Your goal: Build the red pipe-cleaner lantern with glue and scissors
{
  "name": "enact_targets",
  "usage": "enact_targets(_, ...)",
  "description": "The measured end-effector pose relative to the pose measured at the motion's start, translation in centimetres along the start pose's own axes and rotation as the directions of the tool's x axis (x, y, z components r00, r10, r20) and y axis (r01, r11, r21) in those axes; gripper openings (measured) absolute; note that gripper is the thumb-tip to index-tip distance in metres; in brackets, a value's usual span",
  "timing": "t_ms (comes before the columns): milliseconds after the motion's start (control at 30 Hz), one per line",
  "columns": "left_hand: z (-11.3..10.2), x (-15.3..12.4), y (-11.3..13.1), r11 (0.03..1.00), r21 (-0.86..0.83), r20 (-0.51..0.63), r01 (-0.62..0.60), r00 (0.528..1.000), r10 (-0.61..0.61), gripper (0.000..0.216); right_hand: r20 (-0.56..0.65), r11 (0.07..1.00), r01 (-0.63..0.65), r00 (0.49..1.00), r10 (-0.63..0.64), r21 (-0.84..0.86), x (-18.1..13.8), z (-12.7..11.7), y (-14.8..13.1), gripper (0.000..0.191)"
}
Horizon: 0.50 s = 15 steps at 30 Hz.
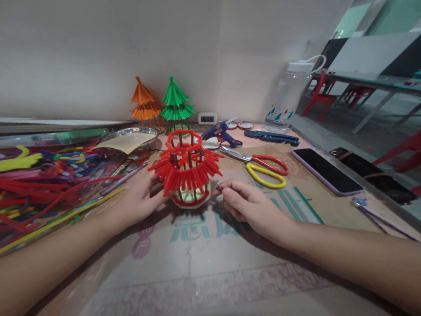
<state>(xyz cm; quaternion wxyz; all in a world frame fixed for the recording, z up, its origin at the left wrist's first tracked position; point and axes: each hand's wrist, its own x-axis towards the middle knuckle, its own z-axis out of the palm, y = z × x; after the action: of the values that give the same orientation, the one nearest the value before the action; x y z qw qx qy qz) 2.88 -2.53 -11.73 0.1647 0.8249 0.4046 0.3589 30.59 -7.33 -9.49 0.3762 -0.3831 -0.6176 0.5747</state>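
Note:
A small pavilion model [187, 168] of red fuzzy stems, with dark posts and a pale octagonal base, is at the middle of the head view. My left hand [143, 194] grips its left side, the fingers partly hidden behind the red fringe. To the right of the model, my right hand [245, 201] is closed in a pinch on a thin pointed metal tool [217, 184]. The tool's tip points toward the model; whether it touches is unclear. Scissors [265, 169] with one red and one yellow handle lie beyond my right hand.
Colourful pipe cleaners [25, 185] crowd the left. Behind stand orange [145, 102] and green [177, 102] models, a metal plate [132, 138], a blue glue gun [220, 133] and a small digital clock [207, 118]. Pliers [272, 137], a bottle [285, 95] and a phone [324, 170] occupy the right.

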Motion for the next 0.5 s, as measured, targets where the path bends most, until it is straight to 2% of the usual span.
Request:
enact_targets(200, 0.3, -0.3, -0.9, 1.0, 0.024, 0.023, 0.011, 1.0, -0.011, 0.023, 0.034, 1.0, 0.01, 0.999, -0.01, 0.003, 0.0, -0.1, 0.2, 0.04)
enact_targets(333, 0.6, 0.1, -0.3, 0.999, -0.017, -0.063, 0.03, 0.998, -0.031, 0.033, 0.06, 1.0, 0.014, 0.998, -0.014, 0.001, -0.1, -0.3, 0.3, 0.041)
enact_targets(500, 0.6, 0.3, 1.3, 0.999, -0.031, -0.12, 0.033, 0.992, -0.037, 0.026, 0.096, 1.0, 0.016, 0.995, -0.018, 0.021, -0.1, -0.2, 0.3, 0.044)
